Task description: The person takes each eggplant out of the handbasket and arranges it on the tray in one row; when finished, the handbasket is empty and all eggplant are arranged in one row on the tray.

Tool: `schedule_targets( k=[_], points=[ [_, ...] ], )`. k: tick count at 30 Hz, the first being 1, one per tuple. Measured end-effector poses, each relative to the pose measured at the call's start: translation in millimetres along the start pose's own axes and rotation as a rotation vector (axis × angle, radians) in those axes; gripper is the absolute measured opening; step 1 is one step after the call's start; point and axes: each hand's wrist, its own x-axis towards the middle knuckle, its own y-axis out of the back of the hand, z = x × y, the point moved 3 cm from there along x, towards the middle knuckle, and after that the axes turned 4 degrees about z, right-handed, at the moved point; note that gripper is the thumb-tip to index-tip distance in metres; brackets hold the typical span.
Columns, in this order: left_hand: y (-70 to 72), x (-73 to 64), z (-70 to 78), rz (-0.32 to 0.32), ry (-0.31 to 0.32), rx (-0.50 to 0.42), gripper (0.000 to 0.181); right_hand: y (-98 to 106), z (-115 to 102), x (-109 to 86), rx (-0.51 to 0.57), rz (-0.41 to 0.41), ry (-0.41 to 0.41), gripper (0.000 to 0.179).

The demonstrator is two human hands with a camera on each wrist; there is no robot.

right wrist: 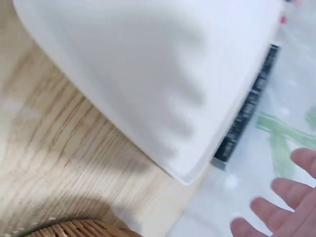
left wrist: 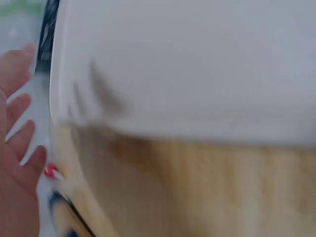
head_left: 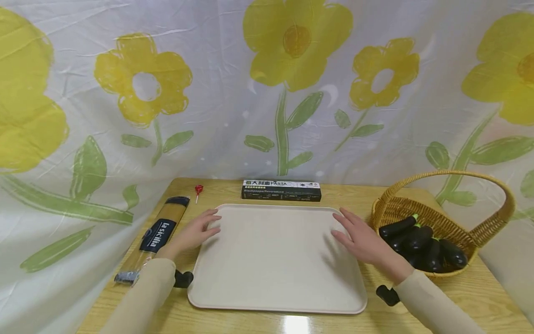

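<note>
Tray [head_left: 277, 260], pale, lay flat at the clock's centre on the wooden table [head_left: 233, 321]. We saw the left hand [head_left: 195, 233] by its 10 o'clock edge, right hand [head_left: 367, 239] by its 2 o'clock edge, both released, fingers loose. Around the tray we logged black-and-white pasta box [head_left: 281, 190] at 12, lollipop [head_left: 199, 189] between 10 and 11, spaghetti packet [head_left: 160, 234] at 9, wicker basket [head_left: 431, 214] of eggplants [head_left: 418, 239] at 3.

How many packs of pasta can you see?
2. One is a long bag left of the tray; the other is a box past the tray's far edge. I see no others.
</note>
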Motion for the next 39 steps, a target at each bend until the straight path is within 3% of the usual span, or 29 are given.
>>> schedule_targets(
  k=[3,7,11,16,19,22,26,33,39],
  points=[
    [2.8,-15.1,-15.1,0.011,0.066,-0.087,0.044,18,-2,-13.8,0.117,-0.036,-0.073,0.059],
    [1.1,-28.1,-25.9,0.000,0.094,-0.135,0.046,41,-2,-28.3,0.223,-0.044,-0.107,0.053],
    [-0.9,-34.7,-29.6,-0.002,0.105,-0.156,0.049,63,5,-36.9,0.314,-0.056,-0.088,0.046],
    [-3.5,-37.6,-34.5,0.008,0.109,-0.168,0.051,87,29,-44.9,0.526,-0.120,-0.020,0.044],
    [-4.0,-38.8,-36.3,0.007,0.103,-0.177,0.050,100,44,-50.5,0.591,-0.160,-0.034,0.042],
    [-2.7,-40.3,-36.7,0.005,0.107,-0.176,0.051,111,60,-54.6,0.590,-0.159,-0.103,0.042],
    [0.2,-42.2,-36.2,0.001,0.120,-0.159,0.051,120,85,-58.7,0.576,-0.110,-0.257,0.052],
    [1.9,-42.3,-34.4,-0.017,0.119,-0.158,0.049,122,129,-60.7,0.448,0.004,-0.479,0.068],
    [1.3,-41.3,-33.4,-0.032,0.136,-0.173,0.048,124,153,-64.1,0.399,0.030,-0.641,0.080]
  ],
)
